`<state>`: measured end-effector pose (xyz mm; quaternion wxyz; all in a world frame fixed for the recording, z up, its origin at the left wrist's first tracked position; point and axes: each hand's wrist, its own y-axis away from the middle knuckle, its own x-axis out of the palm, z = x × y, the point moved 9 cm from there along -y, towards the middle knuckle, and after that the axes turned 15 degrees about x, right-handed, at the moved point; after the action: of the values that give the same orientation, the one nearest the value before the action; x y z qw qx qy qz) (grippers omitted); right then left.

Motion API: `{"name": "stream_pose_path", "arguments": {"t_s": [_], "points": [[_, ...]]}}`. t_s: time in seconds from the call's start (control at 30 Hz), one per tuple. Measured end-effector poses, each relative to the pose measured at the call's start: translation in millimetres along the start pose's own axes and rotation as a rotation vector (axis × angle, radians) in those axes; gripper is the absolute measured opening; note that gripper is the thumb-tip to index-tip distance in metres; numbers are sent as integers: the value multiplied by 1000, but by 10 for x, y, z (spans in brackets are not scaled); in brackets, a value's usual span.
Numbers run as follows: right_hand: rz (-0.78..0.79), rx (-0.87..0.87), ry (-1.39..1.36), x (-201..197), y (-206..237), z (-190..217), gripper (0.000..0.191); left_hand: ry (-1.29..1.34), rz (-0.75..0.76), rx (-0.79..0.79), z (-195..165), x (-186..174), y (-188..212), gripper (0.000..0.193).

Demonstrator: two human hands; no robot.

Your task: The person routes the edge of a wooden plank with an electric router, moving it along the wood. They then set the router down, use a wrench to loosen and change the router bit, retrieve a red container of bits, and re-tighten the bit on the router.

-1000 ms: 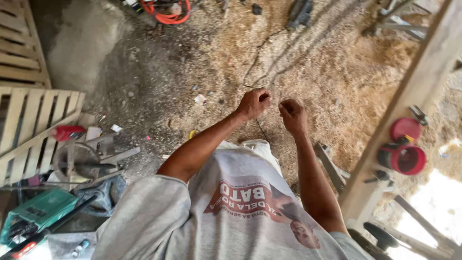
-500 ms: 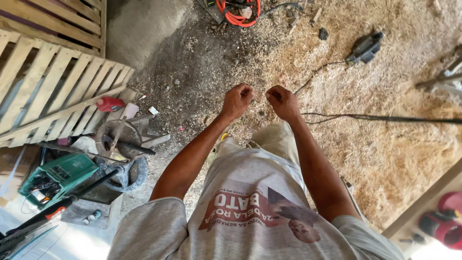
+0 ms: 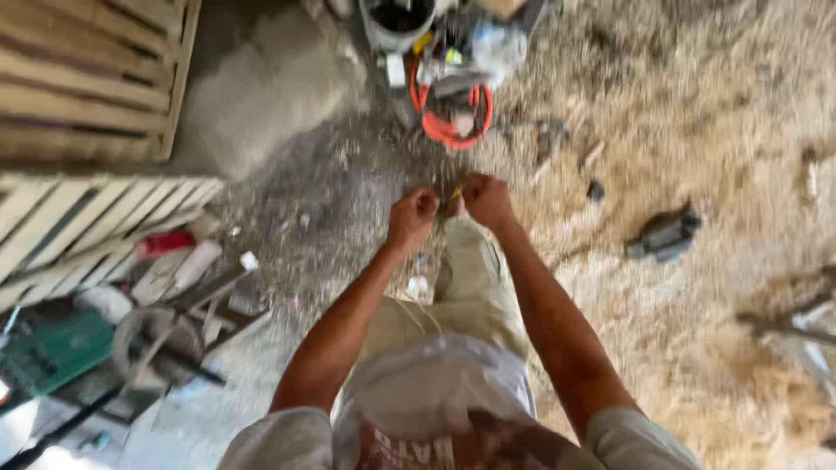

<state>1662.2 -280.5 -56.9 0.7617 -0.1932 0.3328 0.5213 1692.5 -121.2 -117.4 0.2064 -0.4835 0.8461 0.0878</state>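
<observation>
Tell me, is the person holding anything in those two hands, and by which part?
Something small and yellowish shows between the closed left hand and right hand, but blur hides what it is and where the fingers grip.

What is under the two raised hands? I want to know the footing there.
Below the left hand and right hand lies a grey dusty floor turning to sawdust, with the person's trouser leg. The fists hide what the fingers pinch.
</observation>
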Motion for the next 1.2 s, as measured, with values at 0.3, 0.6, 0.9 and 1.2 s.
{"name": "stream_pose_path", "arguments": {"t_s": [0.3,0.6,0.9,1.2], "points": [[275,252,160,1095,-2575,-1451,15,96,-126,-232,1249,870,-2141,14],[474,197,393,3281,-3736,-3205,17,-57,-97,-380,3208,1576,-3204,10],[312,244,419,4012,-4151,-3867,51,-192,78,-355,3990,1966,-3516,17],[-5,88,608,3866,-4276,-3896,65,-202,180,-390,4227,2166,-3720,18]]}}
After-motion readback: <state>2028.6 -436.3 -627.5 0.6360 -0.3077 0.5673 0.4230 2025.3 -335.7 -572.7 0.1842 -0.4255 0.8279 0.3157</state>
